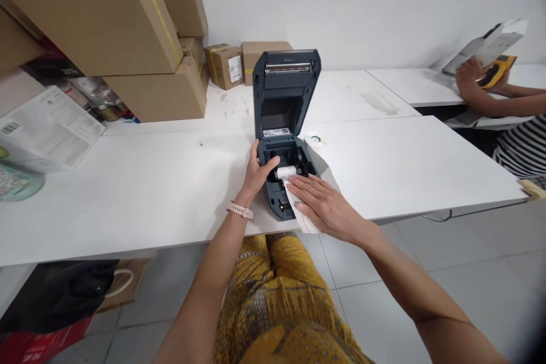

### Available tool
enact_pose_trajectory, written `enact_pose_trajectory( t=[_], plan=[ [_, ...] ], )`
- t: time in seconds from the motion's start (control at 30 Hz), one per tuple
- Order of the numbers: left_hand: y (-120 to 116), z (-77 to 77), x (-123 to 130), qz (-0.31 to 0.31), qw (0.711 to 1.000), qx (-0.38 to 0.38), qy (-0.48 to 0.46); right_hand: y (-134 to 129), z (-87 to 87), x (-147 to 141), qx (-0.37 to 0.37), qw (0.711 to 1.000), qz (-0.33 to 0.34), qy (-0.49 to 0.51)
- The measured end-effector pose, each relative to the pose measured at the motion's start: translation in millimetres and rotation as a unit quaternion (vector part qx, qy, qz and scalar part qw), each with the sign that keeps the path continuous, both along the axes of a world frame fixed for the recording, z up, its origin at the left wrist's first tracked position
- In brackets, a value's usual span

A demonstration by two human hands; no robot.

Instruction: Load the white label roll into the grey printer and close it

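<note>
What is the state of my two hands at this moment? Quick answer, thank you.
Left hand: touching the printer's left side, thumb over the edge; firm grip cannot be told.
Right hand: open, fingers extended on the white paper.

The printer (279, 141) in the left hand (257, 172) is smooth, matt dark plastic; beyond that hand, inside the lid, sits a metal bar (289, 67) – polished and shiny. Under the right hand (324, 205) lies thin white paper (302, 217), smooth and dull. The surface (179, 193) below both hands looks smooth, with a faint sheen. Beyond the left hand, boxes (94, 23) are matt brown cardboard – one crossed by glossy yellow tape (161, 17).
</note>
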State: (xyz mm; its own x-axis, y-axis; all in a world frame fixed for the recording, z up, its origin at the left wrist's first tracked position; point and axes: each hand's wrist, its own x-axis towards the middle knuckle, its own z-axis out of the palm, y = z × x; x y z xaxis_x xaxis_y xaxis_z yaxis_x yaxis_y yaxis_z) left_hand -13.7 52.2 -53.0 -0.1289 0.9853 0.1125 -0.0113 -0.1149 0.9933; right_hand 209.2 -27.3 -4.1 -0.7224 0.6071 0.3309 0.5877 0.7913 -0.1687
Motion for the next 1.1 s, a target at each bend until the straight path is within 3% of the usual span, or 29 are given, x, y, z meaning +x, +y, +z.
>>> enact_pose_trajectory(
  t=[0.13, 0.3, 0.4, 0.57, 0.8, 1.1],
  plan=[
    [-4.4, 3.1, -1.5, 0.010, 0.999, 0.022, 0.036, -6.7, -2.3, 5.1, -0.034, 0.999, -0.011, 0.009],
    [-25.5, 18.0, -1.2, 0.112, 0.963, 0.109, 0.218, -0.6, -2.2, 3.5, -0.057, 0.997, -0.017, 0.040],
    [-32.9, 26.8, 3.8, 0.093, 0.954, 0.108, 0.263, -0.4, -3.1, 2.5, -0.057, 0.997, -0.019, 0.052],
    [-28.6, 34.6, 8.9, 0.043, 0.959, 0.050, 0.277, -3.5, -0.7, -4.3, -0.060, 0.997, -0.039, 0.043],
    [-27.5, 34.6, 1.8, 0.009, 0.969, 0.052, 0.241, -3.2, -0.4, -13.0, -0.013, 0.998, -0.056, 0.002],
    [-29.1, 30.4, 3.1, 0.024, 0.972, 0.047, 0.229, -20.2, -14.1, -3.5, 0.032, 0.999, -0.019, 0.020]
  ],
)
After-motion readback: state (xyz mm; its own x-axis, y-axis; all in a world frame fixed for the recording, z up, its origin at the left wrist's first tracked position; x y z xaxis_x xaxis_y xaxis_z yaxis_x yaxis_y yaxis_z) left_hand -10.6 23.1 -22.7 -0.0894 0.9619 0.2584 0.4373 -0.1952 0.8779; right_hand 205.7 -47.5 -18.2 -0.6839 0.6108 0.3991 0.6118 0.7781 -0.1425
